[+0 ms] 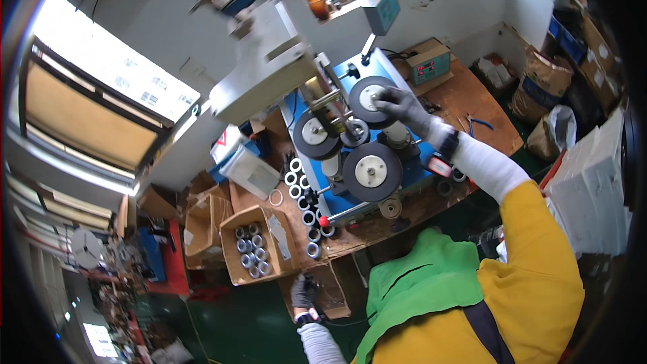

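My right hand (402, 106), in a dark grey glove, reaches over a blue bench machine (418, 162). Its bent fingers rest on the white hub of the upper right black wheel (364, 118). Two more black wheels, one on the left (301, 128) and one at the front (387, 189), surround a small dark ring (355, 133) in the middle. Down beside the table's front edge, my left hand (304, 292), gloved alike, is closed next to an open cardboard box (337, 307). Whatever it may hold is too small to make out.
Rows of white and dark rings (294, 191) line the machine's left side. A cardboard box (232, 273) of silvery rings stands farther left, near a white bin (249, 174). A control box (431, 69) and blue-handled pliers (480, 123) lie to the right. A grey machine arm (263, 81) overhangs the back.
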### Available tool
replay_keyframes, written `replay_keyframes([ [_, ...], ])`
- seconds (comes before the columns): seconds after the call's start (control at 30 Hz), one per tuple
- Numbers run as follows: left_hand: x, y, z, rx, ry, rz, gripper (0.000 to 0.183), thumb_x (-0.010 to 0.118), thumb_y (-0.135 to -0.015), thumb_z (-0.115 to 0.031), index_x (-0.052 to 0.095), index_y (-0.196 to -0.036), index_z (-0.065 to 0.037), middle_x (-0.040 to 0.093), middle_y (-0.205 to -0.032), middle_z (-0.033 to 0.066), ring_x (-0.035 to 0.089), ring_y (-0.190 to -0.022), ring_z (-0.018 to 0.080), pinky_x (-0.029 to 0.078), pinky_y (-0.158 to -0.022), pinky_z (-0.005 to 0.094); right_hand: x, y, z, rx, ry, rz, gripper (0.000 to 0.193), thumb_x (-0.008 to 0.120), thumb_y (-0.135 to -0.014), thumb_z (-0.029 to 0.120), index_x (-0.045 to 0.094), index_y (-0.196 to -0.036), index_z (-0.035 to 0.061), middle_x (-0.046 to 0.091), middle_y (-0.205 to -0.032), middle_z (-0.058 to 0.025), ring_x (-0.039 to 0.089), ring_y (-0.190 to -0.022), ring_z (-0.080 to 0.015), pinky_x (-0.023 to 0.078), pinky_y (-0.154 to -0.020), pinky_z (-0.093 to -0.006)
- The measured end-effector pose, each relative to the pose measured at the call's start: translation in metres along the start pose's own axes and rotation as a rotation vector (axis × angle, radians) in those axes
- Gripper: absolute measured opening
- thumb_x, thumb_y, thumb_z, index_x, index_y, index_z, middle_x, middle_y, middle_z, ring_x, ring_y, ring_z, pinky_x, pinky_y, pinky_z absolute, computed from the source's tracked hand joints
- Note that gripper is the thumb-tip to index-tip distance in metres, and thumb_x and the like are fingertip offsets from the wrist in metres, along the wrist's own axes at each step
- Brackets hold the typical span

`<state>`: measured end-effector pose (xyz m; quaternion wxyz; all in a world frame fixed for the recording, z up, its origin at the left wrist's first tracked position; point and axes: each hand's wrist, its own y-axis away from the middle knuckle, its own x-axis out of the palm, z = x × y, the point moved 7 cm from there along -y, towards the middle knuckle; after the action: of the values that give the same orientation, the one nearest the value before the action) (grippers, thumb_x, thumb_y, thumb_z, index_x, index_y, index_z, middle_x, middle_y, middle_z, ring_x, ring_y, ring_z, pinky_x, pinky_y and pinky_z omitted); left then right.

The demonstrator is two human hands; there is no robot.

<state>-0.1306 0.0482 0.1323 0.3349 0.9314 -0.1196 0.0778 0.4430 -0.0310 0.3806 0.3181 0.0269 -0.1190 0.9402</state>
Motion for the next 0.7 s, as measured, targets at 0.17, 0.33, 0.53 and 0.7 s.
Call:
replay_keyframes([
  [0.17,0.146,0.094,-0.112,1.061,-1.207,0.471,0.019,0.05,-0.083,-0.016,0.058,-0.09,0.0,0.059,-0.084,0.0046,0.056,-0.072,0.0127,0.046,-0.065,0.0236,0.054,0.139,-0.008,0.481,-0.081,0.651,0.03,0.061,-0.077,0.025,0.056,-0.096,0.0033,0.059,-0.088,-0.0036,0.054,-0.085,-0.0117,0.042,-0.079,-0.0271],
  [0.33,0.25,0.108,-0.079,-0.018,-0.239,0.815,0.023,0.048,-0.084,-0.014,0.059,-0.097,0.0,0.049,-0.116,0.0092,0.045,-0.106,0.0181,0.036,-0.089,0.0288,0.142,0.235,-0.04,0.549,0.021,0.961,0.055,0.062,-0.076,0.032,0.044,-0.117,0.0012,0.051,-0.11,-0.0104,0.045,-0.106,-0.0188,0.034,-0.092,-0.0318],
  [0.53,0.237,0.075,-0.017,-0.16,-0.208,0.95,0.034,0.053,-0.084,-0.022,0.051,-0.112,-0.003,0.051,-0.112,0.0076,0.047,-0.103,0.0167,0.037,-0.088,0.0276,0.176,0.265,-0.094,0.927,-0.084,0.869,0.034,0.047,-0.087,0.026,0.047,-0.112,0.0026,0.058,-0.085,-0.0063,0.051,-0.06,-0.0078,0.043,-0.057,-0.0196],
  [0.7,0.059,-0.079,0.023,0.363,-0.915,0.056,0.04,0.06,-0.072,-0.02,0.052,-0.108,-0.005,0.06,-0.092,0.0139,0.058,-0.083,0.0257,0.045,-0.073,0.0329,0.161,0.298,-0.129,1.134,-0.016,0.694,0.031,0.043,-0.089,0.026,0.051,-0.106,0.0012,0.06,-0.075,-0.004,0.052,-0.052,-0.0057,0.043,-0.048,-0.0177],
])
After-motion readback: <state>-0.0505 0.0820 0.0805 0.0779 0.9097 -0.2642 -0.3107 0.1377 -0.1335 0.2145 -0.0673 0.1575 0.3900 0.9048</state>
